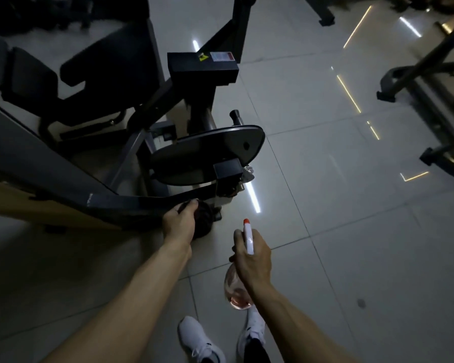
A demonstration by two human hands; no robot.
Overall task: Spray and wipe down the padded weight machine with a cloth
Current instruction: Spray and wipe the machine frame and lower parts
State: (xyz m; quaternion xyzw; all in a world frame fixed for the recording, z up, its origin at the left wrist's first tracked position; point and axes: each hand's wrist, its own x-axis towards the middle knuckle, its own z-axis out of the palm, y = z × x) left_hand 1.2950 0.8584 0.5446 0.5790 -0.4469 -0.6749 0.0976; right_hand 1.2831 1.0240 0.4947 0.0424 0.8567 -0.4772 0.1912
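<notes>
two hands were busy: the left hand [180,221] clutched a dark cloth [203,218] at the bar of the weight machine [116,203], and at its four o'clock the right hand [252,258] gripped a spray bottle [248,237].

Pale glossy tile floor [338,244] w/ dark grout lines. Bright strip-light reflections [252,197] streak it, centre & far right. Another metal equip. frame [419,85] stands far right, black feet on the tiles. One more dark frame foot [325,18] further off. Two white sneakers [195,339] near, centre. Small dark spot [361,303] on a tile, near right.
</notes>
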